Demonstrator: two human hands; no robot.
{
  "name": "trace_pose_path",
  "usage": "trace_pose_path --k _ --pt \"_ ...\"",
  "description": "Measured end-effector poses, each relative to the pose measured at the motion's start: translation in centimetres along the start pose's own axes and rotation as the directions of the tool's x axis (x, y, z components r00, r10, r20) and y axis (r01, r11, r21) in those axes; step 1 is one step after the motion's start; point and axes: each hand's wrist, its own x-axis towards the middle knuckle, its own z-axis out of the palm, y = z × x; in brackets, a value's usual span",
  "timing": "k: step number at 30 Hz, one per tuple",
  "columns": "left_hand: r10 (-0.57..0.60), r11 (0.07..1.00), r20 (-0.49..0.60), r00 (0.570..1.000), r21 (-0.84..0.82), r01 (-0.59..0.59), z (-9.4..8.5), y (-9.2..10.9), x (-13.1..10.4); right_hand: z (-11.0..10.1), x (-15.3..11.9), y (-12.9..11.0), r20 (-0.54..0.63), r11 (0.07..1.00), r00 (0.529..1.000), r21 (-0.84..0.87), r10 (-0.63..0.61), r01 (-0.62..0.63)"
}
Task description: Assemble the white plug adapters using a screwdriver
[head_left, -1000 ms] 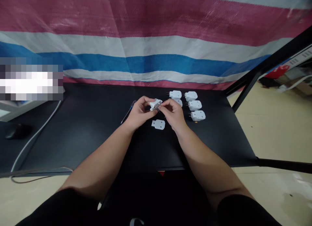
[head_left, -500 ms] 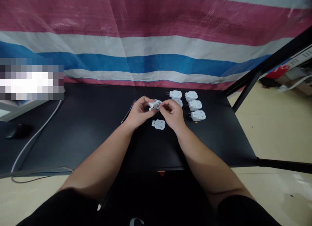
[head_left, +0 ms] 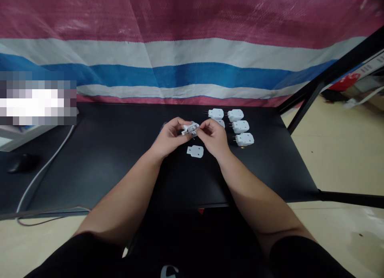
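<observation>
White housing (head_left: 188, 129) has turned slightly in the left hand (head_left: 169, 137)

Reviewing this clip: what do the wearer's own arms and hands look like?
The left hand and right hand are ungloved, with no rings, watch or bracelet visible. Both forearms are bare; the left sleeve and right sleeve are black, without visible markings.

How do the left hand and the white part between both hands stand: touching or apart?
Touching. The head view shows the left hand gripping the white part between thumb and fingers.
</observation>
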Motion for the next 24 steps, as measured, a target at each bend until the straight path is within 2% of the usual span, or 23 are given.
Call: trace_pose_path --k 3,6,9,11,13,16,21,23,24 --pt "-0.024 1.0 -0.021 0.999 -0.009 0.024 -0.4 0.0 0.2 -0.4 0.0 -0.2 0.018 1.0 1.0 -0.017 -0.022 0.022" --pt "-0.078 0.997 -0.104 0.992 -0.032 0.075 -1.0 0.2 0.4 -1.6 -0.2 -1.3 0.069 0.976 0.995 -0.201 -0.071 0.084" --pt "-0.175 0.983 -0.182 0.968 -0.081 0.163 -1.4 0.3 0.5 -3.3 -0.2 -2.6 0.186 0.837 0.98 -0.525 -0.065 0.155" --pt "-0.241 0.969 -0.209 0.948 -0.103 0.223 -1.4 0.5 0.6 -4.2 -0.2 -3.1 0.254 0.722 0.966 -0.676 0.039 0.149" --pt "-0.276 0.96 -0.232 0.933 -0.12 0.254 -1.3 0.6 0.6 -4.5 -0.1 -3.1 0.285 0.641 0.948 -0.757 0.145 0.13" --pt "-0.296 0.953 -0.244 0.923 -0.147 0.266 -1.1 0.7 0.6 -4.3 0.0 -2.8 0.295 0.599 0.931 -0.793 0.217 0.111" --pt "-0.333 0.939 -0.238 0.912 -0.173 0.297 -1.0 0.9 0.5 -3.7 0.1 -2.0 0.327 0.59 0.926 -0.792 0.19 0.159" --pt "-0.339 0.936 -0.233 0.911 -0.181 0.302 -0.9 1.0 0.5 -3.7 0.1 -1.9 0.339 0.641 0.933 -0.745 0.122 0.187" --pt "-0.339 0.936 -0.231 0.912 -0.183 0.302 -0.8 1.0 0.5 -3.6 0.0 -1.9 0.334 0.702 0.94 -0.686 0.067 0.194"
